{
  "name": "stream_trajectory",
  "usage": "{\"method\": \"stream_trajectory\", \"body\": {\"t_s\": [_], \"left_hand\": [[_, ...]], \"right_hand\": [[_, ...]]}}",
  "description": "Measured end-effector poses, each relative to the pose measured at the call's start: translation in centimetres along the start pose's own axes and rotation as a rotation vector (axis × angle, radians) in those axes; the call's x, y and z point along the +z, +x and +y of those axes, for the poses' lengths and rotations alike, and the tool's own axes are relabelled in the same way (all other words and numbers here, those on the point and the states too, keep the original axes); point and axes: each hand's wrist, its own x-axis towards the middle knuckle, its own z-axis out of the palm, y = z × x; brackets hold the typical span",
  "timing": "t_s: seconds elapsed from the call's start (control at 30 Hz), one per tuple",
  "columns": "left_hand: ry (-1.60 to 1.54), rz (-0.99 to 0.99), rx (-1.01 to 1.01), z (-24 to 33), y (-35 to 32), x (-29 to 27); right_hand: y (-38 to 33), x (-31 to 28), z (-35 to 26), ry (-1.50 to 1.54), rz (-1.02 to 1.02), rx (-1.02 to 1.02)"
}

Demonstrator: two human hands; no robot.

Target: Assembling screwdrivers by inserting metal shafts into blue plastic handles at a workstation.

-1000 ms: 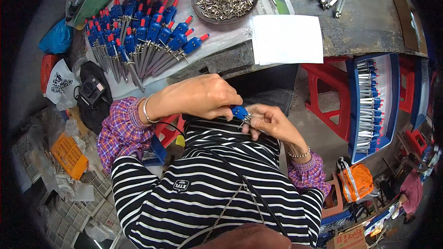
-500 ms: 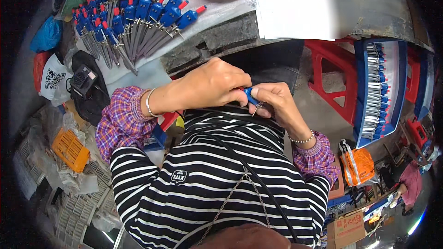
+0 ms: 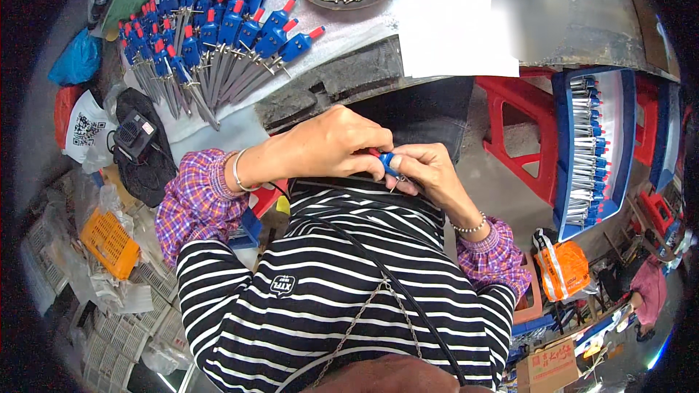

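In front of my waist, both hands hold a small blue plastic piece with a red end (image 3: 390, 162). My left hand (image 3: 336, 142) is closed at its red end, fingers bent over the top. My right hand (image 3: 428, 169) pinches the blue part between thumb and fingers, and a thin metal pin sticks out below. My fingers hide the rest of the piece. Beyond my left hand, on the bench, lies a fanned pile of similar blue pieces with red tips (image 3: 229, 25), each with a long grey metal strip and small metal cross pins.
A round dish of small metal pins (image 3: 349, 1) and a white sheet (image 3: 459, 44) rest on the bench (image 3: 342, 76). To the right, a blue tray (image 3: 619, 204) holds rows of finished-looking pieces beside a red stool (image 3: 520, 167). A black device (image 3: 136, 131) sits at left.
Both hands have come slightly down and left in the picture with the piece, and the whole view has shifted a little. More of the red end shows between my fingers.
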Motion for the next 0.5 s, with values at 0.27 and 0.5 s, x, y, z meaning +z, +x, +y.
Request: {"method": "stream_trajectory", "body": {"t_s": [0.27, 0.5], "left_hand": [[-0.026, 0.035, -0.036, 0.3, -0.6, 0.6], [-0.069, 0.058, -0.026, 0.2, -0.9, 1.2]], "right_hand": [[-0.5, 0.1, -0.3, -0.067, -0.054, -0.067], [-0.4, 0.3, 0.2, 0.116, -0.063, 0.071]]}}
